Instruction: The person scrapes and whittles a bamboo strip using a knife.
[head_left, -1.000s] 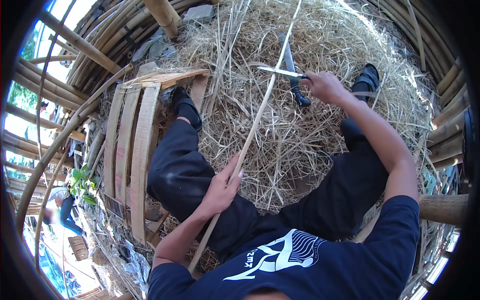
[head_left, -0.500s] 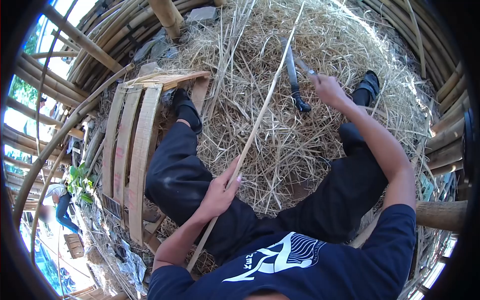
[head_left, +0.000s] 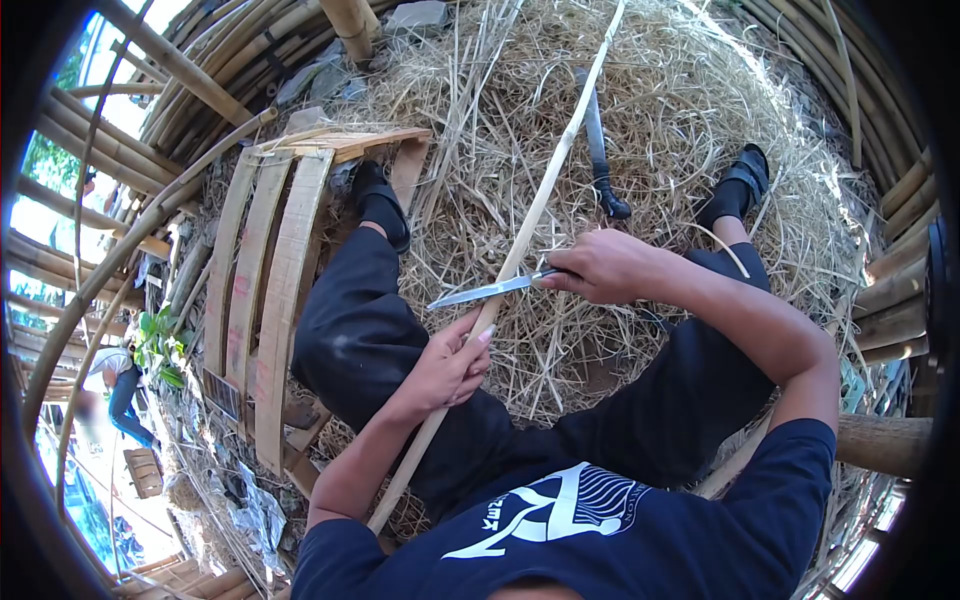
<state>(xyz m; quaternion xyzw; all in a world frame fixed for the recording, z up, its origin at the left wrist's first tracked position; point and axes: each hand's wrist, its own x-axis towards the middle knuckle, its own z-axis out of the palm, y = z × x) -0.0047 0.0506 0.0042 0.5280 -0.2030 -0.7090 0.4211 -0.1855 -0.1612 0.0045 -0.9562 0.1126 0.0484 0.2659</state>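
Observation:
My left hand (head_left: 450, 368) is wrapped round a long pale bamboo strip (head_left: 550, 175), which slants from beside my left hip up to the top of the view. In my right hand (head_left: 600, 266) is a knife (head_left: 485, 293), gripped by its dark handle. Its blade points left and lies across the strip, just above my left thumb. Beyond the hands a machete (head_left: 594, 130) with a black handle rests on the straw, its blade pointing away from me.
Bamboo shavings (head_left: 660, 130) cover the ground between my legs. On the left stands a slatted wooden crate (head_left: 290, 290). Bamboo poles (head_left: 890, 330) edge the space. Outside, at far left, a person (head_left: 125, 385) bends forward near a leafy plant (head_left: 160, 345).
My right hand has come back toward me with the knife, from far up the strip to just above my left hand. The bamboo strip has turned slightly. A curled shaving now shows near my right leg.

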